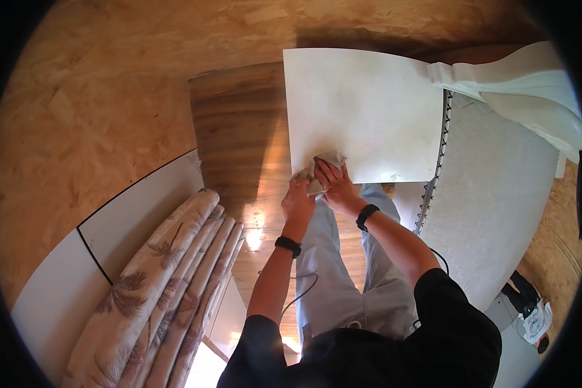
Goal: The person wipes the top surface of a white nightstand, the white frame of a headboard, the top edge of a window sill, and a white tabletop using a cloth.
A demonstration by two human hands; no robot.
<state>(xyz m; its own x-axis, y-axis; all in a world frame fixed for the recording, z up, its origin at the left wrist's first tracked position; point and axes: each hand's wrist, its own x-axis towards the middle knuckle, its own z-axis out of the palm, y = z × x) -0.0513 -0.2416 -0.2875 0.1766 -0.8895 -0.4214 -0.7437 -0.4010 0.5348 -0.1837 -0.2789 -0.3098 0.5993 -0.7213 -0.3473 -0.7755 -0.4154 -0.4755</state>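
A crumpled, greyish-beige cloth (334,157) lies at the near left corner of a white rectangular panel (368,111). My left hand (298,196) has its fingers closed on the cloth's left part, at the panel's edge. With fingers laid over the cloth, my right hand (337,186) presses it against the white surface, just to the right of the left one. Faint brownish marks and a small pinkish spot show on the panel. My palms and part of the cloth are hidden beneath the fingers.
Folded cushions or padding with a palm-tree print (165,271) lean at the left by white wall panels (140,203). A pale quilted mattress-like piece (494,184) and draped white plastic (519,92) are at the right. Wood-look flooring (237,136) lies below; a cable runs near my legs. A person (533,315) is far right.
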